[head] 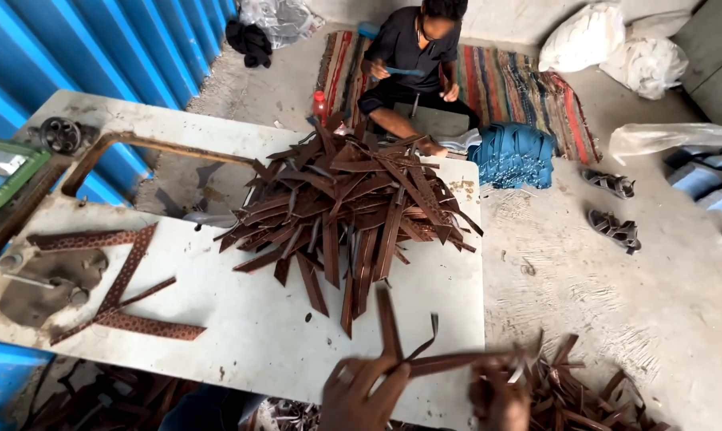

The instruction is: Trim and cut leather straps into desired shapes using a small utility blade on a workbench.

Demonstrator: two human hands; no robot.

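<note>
both hands pinch brown leather strips [425, 359]: left hand [361, 395] holds one upright, right hand [497, 395] holds one lying sideways, crossing at the left fingers above the worktop [257, 319] edge.

A small leather-goods workshop with a bare concrete floor. A white worktable [241, 335] holds a heap of brown strips [349, 207]. Left of the table runs a blue corrugated wall [82, 48]. Beyond the table, a person [413, 64] sits working on a striped rug [512, 84].
</note>
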